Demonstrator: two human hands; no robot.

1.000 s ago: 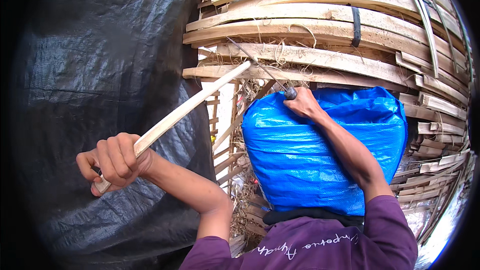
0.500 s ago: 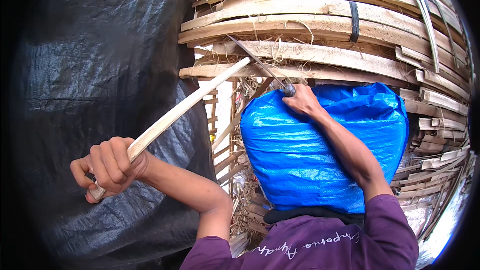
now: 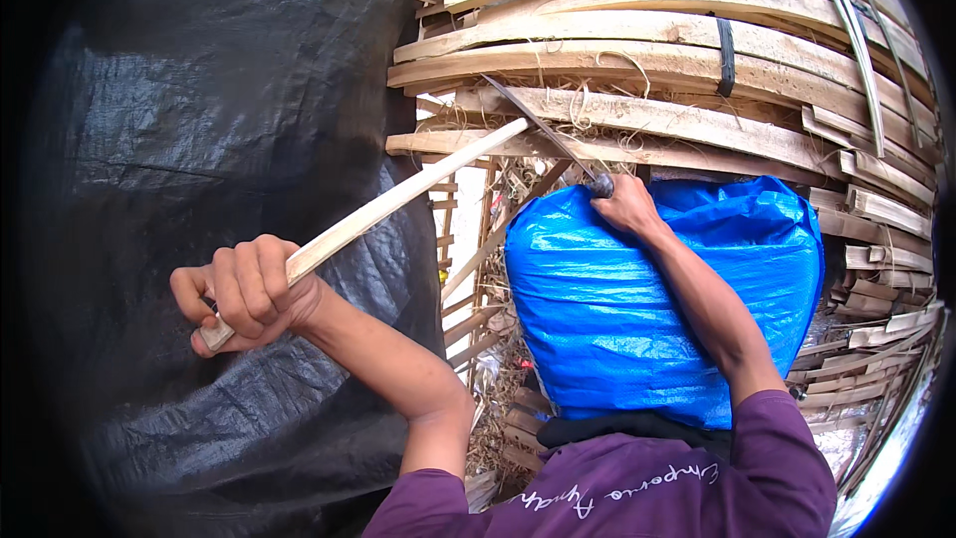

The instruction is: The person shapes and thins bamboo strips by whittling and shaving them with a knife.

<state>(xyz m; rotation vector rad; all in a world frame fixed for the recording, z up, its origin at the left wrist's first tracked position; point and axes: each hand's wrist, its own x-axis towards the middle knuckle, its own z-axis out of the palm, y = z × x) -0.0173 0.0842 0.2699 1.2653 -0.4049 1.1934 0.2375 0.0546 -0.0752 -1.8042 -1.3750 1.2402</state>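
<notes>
The left hand [image 3: 254, 289] is wrapped around one end of a pale wooden strip [image 3: 398, 201]; the right hand [image 3: 627, 206] is clenched on the handle of a knife [image 3: 548, 134]. Black sheeting [image 3: 199, 139] spreads left of the blue sheet [image 3: 612, 309]; stacked slats [image 3: 647, 112] lie beyond the blue sheet. Left of that sheet slants the strip, its far tip crossed by the knife's blade.

Head-worn wide fisheye view, from above, facing down, near both hands [image 3: 254, 287]

The purple shirt [image 3: 657, 518] has short sleeves [image 3: 780, 438] and white lettering [image 3: 637, 492].
</notes>
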